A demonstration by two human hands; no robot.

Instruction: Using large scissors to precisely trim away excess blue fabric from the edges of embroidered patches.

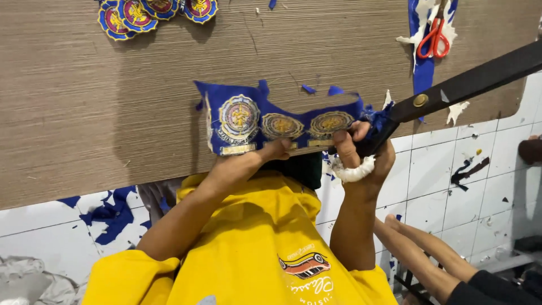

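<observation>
While the view looks down from the person's head, a wood-grain tabletop [113, 101] fills the upper part of the frame, with white floor tiles [446, 175] below and to the right. At the table's near edge lies a strip of blue fabric [271, 121] carrying three embroidered badges: a larger round one at the left, ringed in pale thread with a gold centre, and two smaller gold ovals beside it. More cut-out badges [152, 11], blue with yellow borders and red centres, overlap in a cluster at the table's top left. Small red-handled scissors [433, 38] rest on a blue and white scrap at the top right. Blue fabric offcuts [113, 214] are scattered on the tiles at the lower left.

Both forearms reach up from a yellow shirt [254, 254]. The left hand [265, 155] is closed in a pinch on the lower edge of the blue strip, just under the middle badge. The right hand [367, 149] is curled shut around the handle of large black shears [451, 90], whose handle loop is wrapped in white cord. The long dark blades run up to the right edge of the frame, and their jaws meet the strip's right end. Another person's bare feet [418, 243] rest on the tiles at the lower right.
</observation>
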